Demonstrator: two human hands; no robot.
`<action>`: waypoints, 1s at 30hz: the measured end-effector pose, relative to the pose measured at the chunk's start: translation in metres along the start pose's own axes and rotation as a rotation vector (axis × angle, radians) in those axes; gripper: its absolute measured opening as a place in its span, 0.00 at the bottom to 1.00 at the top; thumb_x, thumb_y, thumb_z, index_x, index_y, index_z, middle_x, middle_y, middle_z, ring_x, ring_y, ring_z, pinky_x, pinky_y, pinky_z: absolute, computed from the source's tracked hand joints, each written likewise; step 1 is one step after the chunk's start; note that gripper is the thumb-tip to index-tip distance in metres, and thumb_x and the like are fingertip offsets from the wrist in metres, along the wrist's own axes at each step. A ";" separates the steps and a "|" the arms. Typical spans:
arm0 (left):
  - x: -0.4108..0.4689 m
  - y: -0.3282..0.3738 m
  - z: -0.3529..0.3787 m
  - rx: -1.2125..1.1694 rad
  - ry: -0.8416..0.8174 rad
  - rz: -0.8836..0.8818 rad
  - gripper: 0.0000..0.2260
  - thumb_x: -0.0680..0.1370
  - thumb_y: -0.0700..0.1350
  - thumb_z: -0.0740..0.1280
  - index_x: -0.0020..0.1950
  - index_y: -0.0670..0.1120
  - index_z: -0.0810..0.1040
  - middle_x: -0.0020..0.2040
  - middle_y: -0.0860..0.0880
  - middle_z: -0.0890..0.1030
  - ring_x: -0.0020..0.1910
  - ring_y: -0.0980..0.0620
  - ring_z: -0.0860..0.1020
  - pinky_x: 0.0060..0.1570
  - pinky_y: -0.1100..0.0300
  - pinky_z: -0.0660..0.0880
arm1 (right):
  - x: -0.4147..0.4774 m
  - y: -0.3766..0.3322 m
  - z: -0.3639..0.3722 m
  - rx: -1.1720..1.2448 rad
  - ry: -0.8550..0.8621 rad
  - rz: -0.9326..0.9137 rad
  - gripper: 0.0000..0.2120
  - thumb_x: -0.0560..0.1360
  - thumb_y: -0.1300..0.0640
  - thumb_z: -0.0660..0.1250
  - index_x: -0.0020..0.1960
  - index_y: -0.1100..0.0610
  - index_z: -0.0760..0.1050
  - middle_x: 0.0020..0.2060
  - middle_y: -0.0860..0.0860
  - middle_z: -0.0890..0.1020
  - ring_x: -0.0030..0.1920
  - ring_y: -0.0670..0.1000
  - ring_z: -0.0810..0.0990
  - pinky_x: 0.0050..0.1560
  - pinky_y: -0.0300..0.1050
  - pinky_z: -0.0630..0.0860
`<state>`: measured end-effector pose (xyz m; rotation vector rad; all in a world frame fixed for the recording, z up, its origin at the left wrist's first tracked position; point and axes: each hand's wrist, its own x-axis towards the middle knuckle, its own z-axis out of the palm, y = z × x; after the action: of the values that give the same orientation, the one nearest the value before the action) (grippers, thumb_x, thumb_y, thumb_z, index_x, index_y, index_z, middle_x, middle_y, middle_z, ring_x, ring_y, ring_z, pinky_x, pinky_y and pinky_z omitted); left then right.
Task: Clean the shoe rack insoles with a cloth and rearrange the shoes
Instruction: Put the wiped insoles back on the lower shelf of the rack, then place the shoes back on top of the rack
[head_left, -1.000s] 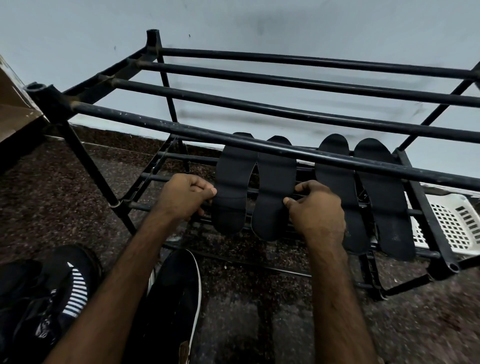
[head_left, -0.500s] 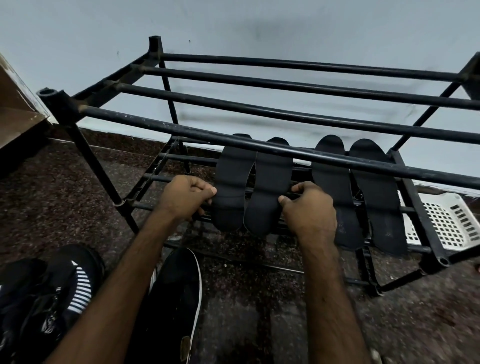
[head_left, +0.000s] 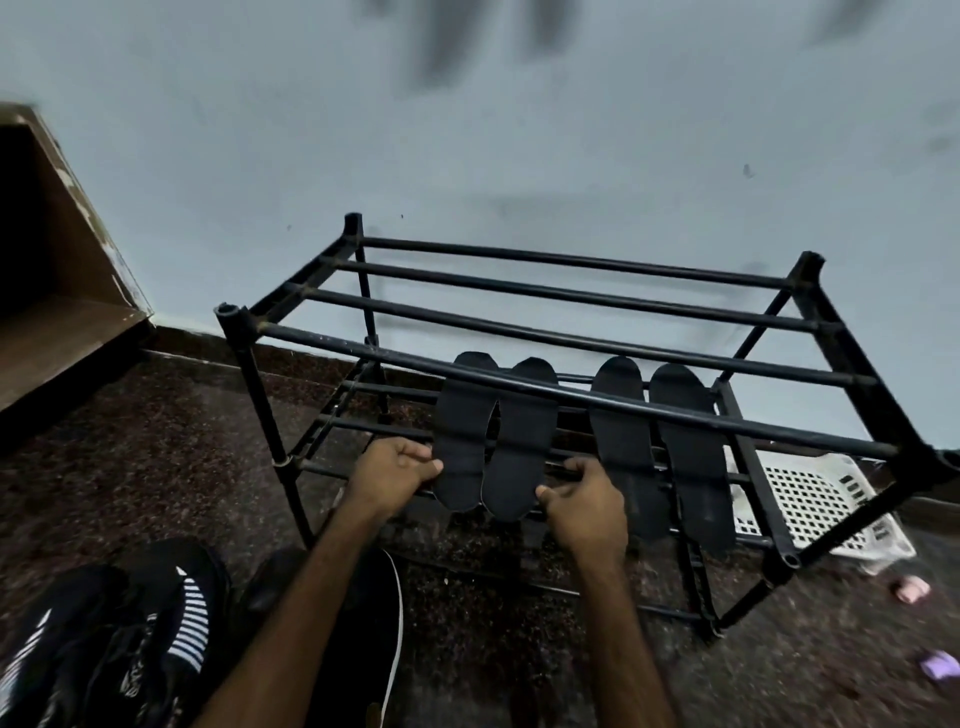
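A black metal shoe rack (head_left: 779, 430) stands by the wall. On its lower shelf, the left pair of flat black insoles (head_left: 493, 441) hangs its heels over the front edge; the left hand (head_left: 392, 467) pinches the pair's left side with curled fingers; the right hand (head_left: 584, 512) pinches the right side (fingers curled too). The right pair of flat black insoles (head_left: 660, 447) lies near the shelf's right end; black shoes (head_left: 171, 623) sit on the floor.

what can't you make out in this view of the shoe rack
Head view only.
Left hand, right hand: fingertips hidden under their own knuckles, so a grip on insoles or rack is unclear.
Shoes: cut off by the bottom-left edge.
White basket: partly behind the rack.
Pink bit, purple bit: blurred, too small.
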<state>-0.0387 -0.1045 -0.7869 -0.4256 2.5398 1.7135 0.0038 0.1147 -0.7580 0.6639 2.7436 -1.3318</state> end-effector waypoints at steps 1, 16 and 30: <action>0.000 0.000 0.001 0.018 0.002 0.002 0.08 0.72 0.40 0.76 0.41 0.48 0.78 0.35 0.48 0.80 0.40 0.49 0.80 0.47 0.57 0.76 | 0.000 0.000 0.000 0.014 0.000 0.003 0.23 0.72 0.50 0.74 0.65 0.51 0.72 0.49 0.51 0.84 0.51 0.55 0.82 0.52 0.49 0.78; 0.007 -0.004 -0.004 0.055 0.074 -0.021 0.06 0.76 0.45 0.73 0.49 0.43 0.81 0.42 0.45 0.83 0.39 0.49 0.81 0.29 0.59 0.74 | 0.013 0.006 0.011 0.046 0.045 -0.001 0.20 0.72 0.49 0.73 0.62 0.50 0.73 0.46 0.50 0.84 0.46 0.54 0.83 0.50 0.47 0.78; -0.098 0.000 -0.060 0.077 0.339 0.088 0.03 0.78 0.42 0.69 0.45 0.48 0.80 0.35 0.51 0.82 0.33 0.49 0.80 0.36 0.60 0.75 | -0.097 0.029 0.000 0.156 -0.114 -0.100 0.03 0.76 0.55 0.68 0.44 0.51 0.78 0.34 0.47 0.84 0.40 0.54 0.84 0.48 0.50 0.81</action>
<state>0.0621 -0.1400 -0.7450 -0.6605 2.8865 1.6908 0.1033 0.0950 -0.7604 0.4466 2.6341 -1.5654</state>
